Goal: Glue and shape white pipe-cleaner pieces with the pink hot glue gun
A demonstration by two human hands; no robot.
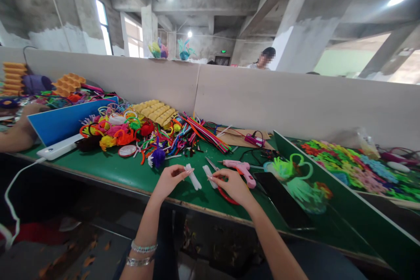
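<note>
Between thumb and fingers, my left hand (171, 179) pinches a small bundle of short white pipe cleaner pieces (194, 180) just over the green table. A second bundle of white pipe cleaner pieces (208, 171) is at the fingertips of my right hand (231, 183), which is closed in a pinch on it. The two bundles are apart. Under and beside my right hand lie scissors with red handles (228, 197), their blades (212, 164) pointing away. A pink glue gun (241, 169) rests just behind that hand.
A dark phone (284, 201) lies to the right, beside green fuzzy pieces (300, 179). Colourful pipe cleaners (208, 133) and fuzzy shapes (121, 133) heap up at the back left. A white power strip (62, 148) sits by a blue divider (72, 120). Another person's arm (21, 129) is at far left.
</note>
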